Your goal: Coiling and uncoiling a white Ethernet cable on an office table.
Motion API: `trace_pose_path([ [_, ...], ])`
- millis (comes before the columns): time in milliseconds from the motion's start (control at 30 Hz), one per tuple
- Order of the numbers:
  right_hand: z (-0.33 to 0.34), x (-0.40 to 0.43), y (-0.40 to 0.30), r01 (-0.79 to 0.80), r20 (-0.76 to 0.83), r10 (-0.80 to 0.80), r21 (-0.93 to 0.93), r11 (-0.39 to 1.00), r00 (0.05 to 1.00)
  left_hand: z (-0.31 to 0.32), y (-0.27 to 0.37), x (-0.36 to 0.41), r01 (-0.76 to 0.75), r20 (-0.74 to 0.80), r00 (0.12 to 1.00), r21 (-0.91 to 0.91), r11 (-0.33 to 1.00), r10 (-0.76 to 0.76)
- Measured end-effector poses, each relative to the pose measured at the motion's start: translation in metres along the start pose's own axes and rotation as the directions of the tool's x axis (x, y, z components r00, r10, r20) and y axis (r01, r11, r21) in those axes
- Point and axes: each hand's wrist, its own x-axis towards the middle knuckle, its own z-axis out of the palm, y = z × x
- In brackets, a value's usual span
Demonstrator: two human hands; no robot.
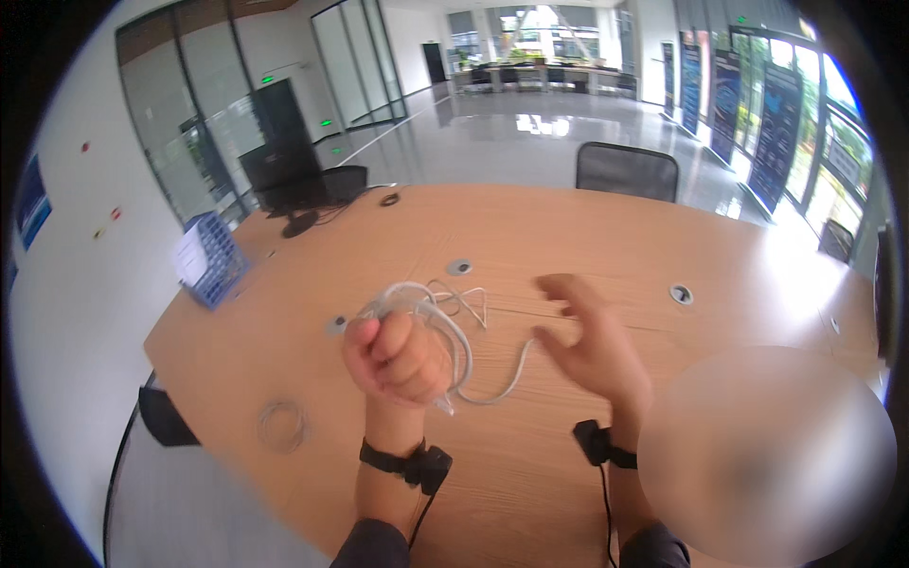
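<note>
My left hand (401, 358) is closed in a fist around a bundle of white cable (465, 358), whose loops rise over and beside the knuckles. A clear plug (445, 405) sticks out below the fist. From the bundle one length of cable dips in a curve toward the thumb of my right hand (593, 341). That hand is slightly blurred, its thumb and fingers spread; whether the cable touches the thumb is hard to tell. Beyond the fist, thinner white cable loops (479, 309) show near the tabletop. Each wrist wears a black strap with a small wired device.
On the wooden table (525, 483), a coiled cable (282, 426) lies to the left. Round grommets (460, 267) are set in the top. A blue file holder (215, 263) and a monitor (284, 177) stand at the far left. A mesh chair (627, 172) is behind the far edge.
</note>
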Motion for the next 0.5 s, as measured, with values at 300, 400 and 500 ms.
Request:
trace_pose_path([
  [300, 0.043, -0.002, 0.017, -0.06, 0.307, -0.045, 0.326, 0.944, 0.951, 0.021, -0.04, 0.009, 0.156, -0.115, 0.983, 0.081, 0.984, -0.146],
  [400, 0.015, 0.004, 0.021, 0.013, 0.161, -0.1, 0.468, 0.883, 0.982, 0.029, 0.0, 0.002, 0.241, -0.422, 0.891, 0.133, 0.962, -0.165],
  [500, -0.017, -0.002, 0.009, -0.121, 0.352, -0.112, 0.577, 0.808, 0.929, 0.03, 0.013, -0.006, 0.303, -0.556, 0.827, 0.324, 0.896, -0.079],
])
